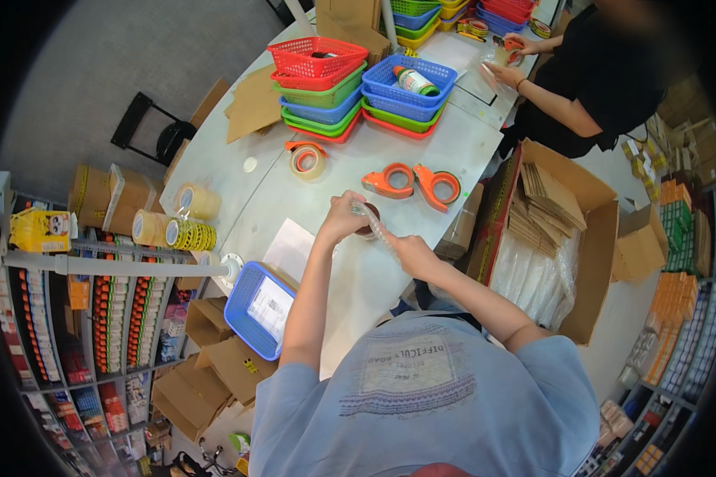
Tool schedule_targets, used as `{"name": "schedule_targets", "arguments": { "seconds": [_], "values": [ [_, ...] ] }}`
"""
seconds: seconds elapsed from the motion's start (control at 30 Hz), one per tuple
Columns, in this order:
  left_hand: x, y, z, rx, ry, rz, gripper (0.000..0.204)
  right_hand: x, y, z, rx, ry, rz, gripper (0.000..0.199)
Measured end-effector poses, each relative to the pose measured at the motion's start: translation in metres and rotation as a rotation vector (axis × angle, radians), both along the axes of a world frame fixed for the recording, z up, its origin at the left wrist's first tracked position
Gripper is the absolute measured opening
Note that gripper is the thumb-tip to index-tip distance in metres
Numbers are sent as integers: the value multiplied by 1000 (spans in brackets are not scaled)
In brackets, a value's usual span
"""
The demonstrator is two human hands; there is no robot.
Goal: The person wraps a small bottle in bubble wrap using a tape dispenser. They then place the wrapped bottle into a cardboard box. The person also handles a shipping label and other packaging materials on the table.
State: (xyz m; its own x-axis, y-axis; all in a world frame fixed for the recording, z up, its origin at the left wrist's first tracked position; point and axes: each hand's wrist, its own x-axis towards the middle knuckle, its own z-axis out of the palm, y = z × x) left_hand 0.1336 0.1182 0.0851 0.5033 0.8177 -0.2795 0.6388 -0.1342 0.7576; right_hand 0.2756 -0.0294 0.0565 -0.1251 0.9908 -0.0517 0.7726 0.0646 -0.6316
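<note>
Over the near part of the table, both my hands work on a strip of clear bubble wrap (379, 226). My left hand (342, 218) has its fingers closed around the wrap and a small brown rounded item (367, 229) partly covered by it. What the brown item is, I cannot make out. At the wrap's lower end, my right hand (412, 252) grips the strip with bent fingers. Just beyond my hands lie two orange tape dispensers (391, 182) side by side, and a third tape dispenser (306, 161) rests farther left.
Stacked plastic baskets (320, 97) stand at the far side; a bottle (415, 81) lies in the blue one. A blue basket (235, 302) with paper sits left. Tape rolls (192, 201) line the left edge. Right, a large carton (595, 294) holds cardboard. A co-worker (605, 87) stands far right.
</note>
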Motion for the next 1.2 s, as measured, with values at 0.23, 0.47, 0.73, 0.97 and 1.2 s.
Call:
{"name": "schedule_targets", "arguments": {
  "seconds": [0.23, 0.47, 0.73, 0.97, 1.2],
  "values": [
    [-16, -22, 0, 323, -63, -85, 40, -7, -11, 3, -27, 60, -54, 97],
    [-20, -28, -22, 851, -13, 146, 8, 11, 4, -2, 118, 198, -80, 85],
    [3, -38, -50, 557, -752, 204, 20, -13, -24, 2, -138, 306, -101, 89],
    [-4, -38, -68, 380, -755, 400, 21, -44, -13, -18, -108, 411, -64, 90],
    [2, -80, -39, 666, -441, 486, 28, -7, 26, 6, -117, 475, -23, 80]
  ]
}}
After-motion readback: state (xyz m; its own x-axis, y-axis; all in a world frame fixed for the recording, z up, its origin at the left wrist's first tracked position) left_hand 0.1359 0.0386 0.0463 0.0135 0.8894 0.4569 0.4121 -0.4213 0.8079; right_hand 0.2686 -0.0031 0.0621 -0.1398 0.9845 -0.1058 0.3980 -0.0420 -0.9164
